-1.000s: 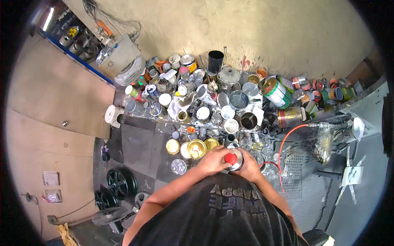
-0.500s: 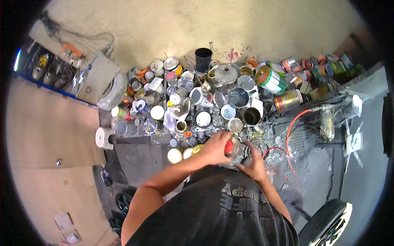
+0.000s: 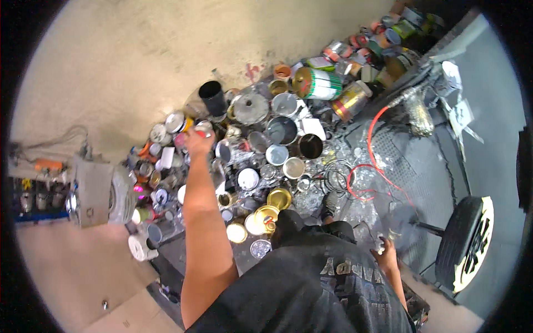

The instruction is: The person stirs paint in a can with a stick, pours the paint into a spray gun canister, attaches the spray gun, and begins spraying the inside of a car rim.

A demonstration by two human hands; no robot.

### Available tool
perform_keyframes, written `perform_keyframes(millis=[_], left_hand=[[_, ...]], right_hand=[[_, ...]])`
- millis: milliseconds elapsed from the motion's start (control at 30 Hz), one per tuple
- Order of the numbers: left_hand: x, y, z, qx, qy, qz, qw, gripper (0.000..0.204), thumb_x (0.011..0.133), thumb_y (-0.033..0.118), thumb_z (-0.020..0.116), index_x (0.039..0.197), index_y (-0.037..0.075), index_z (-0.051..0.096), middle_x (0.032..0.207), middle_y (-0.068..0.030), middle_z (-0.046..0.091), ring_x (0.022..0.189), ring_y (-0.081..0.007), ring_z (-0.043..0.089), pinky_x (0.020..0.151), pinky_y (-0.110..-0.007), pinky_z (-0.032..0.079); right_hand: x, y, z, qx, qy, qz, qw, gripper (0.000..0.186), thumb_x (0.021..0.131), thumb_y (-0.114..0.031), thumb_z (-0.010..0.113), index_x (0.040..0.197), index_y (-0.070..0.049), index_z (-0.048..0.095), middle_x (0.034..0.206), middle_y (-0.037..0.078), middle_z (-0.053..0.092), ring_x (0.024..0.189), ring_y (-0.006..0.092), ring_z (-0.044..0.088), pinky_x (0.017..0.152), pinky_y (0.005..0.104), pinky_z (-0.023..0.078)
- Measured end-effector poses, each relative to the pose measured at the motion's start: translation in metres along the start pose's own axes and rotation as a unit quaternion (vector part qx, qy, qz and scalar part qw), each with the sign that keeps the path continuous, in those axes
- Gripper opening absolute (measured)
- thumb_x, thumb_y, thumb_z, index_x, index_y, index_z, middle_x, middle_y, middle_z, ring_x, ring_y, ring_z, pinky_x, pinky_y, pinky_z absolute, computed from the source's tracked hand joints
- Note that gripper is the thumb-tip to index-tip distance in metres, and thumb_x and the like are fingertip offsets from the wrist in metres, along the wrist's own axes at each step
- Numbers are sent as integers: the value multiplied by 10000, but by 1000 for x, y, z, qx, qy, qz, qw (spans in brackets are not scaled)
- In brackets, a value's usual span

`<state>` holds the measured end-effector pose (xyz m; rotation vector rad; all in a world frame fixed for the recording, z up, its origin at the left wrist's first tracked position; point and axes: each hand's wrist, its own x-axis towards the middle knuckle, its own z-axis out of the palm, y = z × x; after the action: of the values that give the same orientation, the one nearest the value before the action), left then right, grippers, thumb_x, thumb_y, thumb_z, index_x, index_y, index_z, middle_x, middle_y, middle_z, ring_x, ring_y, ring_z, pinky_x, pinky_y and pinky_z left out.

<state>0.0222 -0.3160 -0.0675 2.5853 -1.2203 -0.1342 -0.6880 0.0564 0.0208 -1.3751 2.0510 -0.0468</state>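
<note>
My left arm stretches across the crowded floor to the far left. The closed fingers of my left hand (image 3: 199, 141) grip a small red-topped container (image 3: 206, 134), whose lower part is hidden. Around it are a tall black cup (image 3: 213, 98), a white-lidded can (image 3: 174, 122) and a grey round lid (image 3: 250, 108). Low by my right side, my right hand (image 3: 387, 254) has bent fingers around something small and pale that blur keeps me from naming. Hazy see-through plastic (image 3: 391, 219) is just beyond that hand.
Several open cans and cups stand close together, including a dark-filled can (image 3: 310, 146). Gold lids (image 3: 279, 198) lie near my feet. A red hose (image 3: 371, 139) curls across the right side, near a masked tyre (image 3: 463, 244). A large green-and-white can (image 3: 317, 84) lies on its side.
My left hand has moved from in front of my body to the far left cans with the red-topped thing. My right hand has drawn back to the right. The view has turned.
</note>
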Motion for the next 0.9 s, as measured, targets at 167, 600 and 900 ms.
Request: perform_keyframes(millis=[167,600,900], left_hand=[[7,-7,21,5,-53,-19,998,1039,730,572,826,1497,43,367,1457,-289,437,1365,-485,429,1151,-526,379],[-136,5,-32,-277,103,222,929,563,902,58,675,1421,-65,494,1452,-237,526,1392,-402,461,1173,-468,345],[-488,-40,21,-209,-392,18,896,293,916,234,692,1106,12,720,1015,-160,764,959,-291,734,843,-408,555]], right_hand=[[-24,11,-13,-12,-35,12,999,661,753,-217,856,1331,-16,606,1295,227,621,1186,390,623,1008,446,511],[190,-37,-163,44,203,-156,966,637,895,-318,780,1401,2,563,1389,236,615,1293,333,601,1046,427,493],[445,-118,-299,389,278,-186,859,596,978,-446,667,1289,62,648,1291,157,672,1143,270,617,1012,362,459]])
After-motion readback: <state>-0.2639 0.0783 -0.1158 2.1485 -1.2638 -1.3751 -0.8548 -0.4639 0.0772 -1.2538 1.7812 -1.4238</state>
